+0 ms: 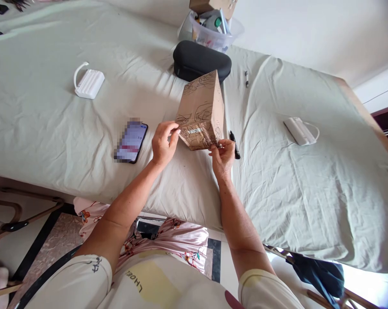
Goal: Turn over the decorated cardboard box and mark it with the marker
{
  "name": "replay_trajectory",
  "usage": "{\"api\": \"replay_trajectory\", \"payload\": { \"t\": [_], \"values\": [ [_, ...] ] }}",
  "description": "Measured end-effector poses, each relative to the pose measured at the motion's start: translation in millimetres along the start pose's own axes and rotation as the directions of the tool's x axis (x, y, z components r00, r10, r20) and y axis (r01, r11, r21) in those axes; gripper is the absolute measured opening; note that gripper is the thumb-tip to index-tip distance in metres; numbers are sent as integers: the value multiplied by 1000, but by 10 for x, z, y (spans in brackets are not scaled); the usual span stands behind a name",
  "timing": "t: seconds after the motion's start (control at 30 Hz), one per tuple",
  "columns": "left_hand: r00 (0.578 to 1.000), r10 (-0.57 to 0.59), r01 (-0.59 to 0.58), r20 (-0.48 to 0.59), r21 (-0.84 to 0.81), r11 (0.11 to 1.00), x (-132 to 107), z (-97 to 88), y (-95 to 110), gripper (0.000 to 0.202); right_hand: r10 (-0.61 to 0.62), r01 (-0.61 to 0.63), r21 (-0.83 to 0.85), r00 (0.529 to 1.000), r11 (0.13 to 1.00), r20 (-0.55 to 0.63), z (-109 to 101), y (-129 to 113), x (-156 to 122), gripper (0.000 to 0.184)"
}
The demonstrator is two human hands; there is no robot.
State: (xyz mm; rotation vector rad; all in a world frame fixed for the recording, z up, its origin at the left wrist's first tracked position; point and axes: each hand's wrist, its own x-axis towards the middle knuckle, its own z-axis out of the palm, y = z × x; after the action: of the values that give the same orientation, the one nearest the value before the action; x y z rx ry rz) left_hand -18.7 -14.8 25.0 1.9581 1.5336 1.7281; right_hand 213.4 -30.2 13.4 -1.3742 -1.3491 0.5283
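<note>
A brown cardboard box [198,105] with dark scribbled loops over its faces is tilted above the cloth in front of me. A small printed strip shows on its near side. My left hand [164,143] pinches the box's near left corner between thumb and fingers. At the near right corner, my right hand [223,158] grips the box edge with its fingertips. A black marker [235,145] lies on the cloth just right of my right hand. To the left of my left hand rests a phone [131,142] with its screen lit, partly blurred out.
Behind the box sits a black hard case [200,60], and beyond it a clear plastic tub [209,36] of mixed items. White power banks with cable loops lie on the left [90,84] and right [299,131]. A small pen [247,79] lies farther back. Pale cloth [309,184] covers the surface.
</note>
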Motion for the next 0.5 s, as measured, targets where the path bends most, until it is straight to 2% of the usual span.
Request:
{"api": "replay_trajectory", "payload": {
  "t": [0.07,0.13,0.2,0.27,0.43,0.5],
  "values": [
    [998,53,-53,-15,23,998,7,-31,49,39,28,-24,-67,998,997,60,-15,-40,-14,27],
    [993,114,-113,-35,36,993,11,-54,92,41,43,-15,-164,985,986,167,-37,-100,-33,26],
    [984,170,-168,-50,43,985,13,-63,122,41,54,31,-276,954,961,295,-52,-164,-50,28],
    [975,217,-215,-48,34,976,11,-60,139,40,61,82,-367,930,926,361,-55,-212,-60,30],
    [965,259,-259,-38,12,966,-1,-32,142,36,56,101,-397,929,912,365,-45,-242,-58,31],
    [967,253,-252,-22,37,967,-7,-21,141,38,22,104,-369,947,924,322,-55,-241,-60,36]
  ]
}}
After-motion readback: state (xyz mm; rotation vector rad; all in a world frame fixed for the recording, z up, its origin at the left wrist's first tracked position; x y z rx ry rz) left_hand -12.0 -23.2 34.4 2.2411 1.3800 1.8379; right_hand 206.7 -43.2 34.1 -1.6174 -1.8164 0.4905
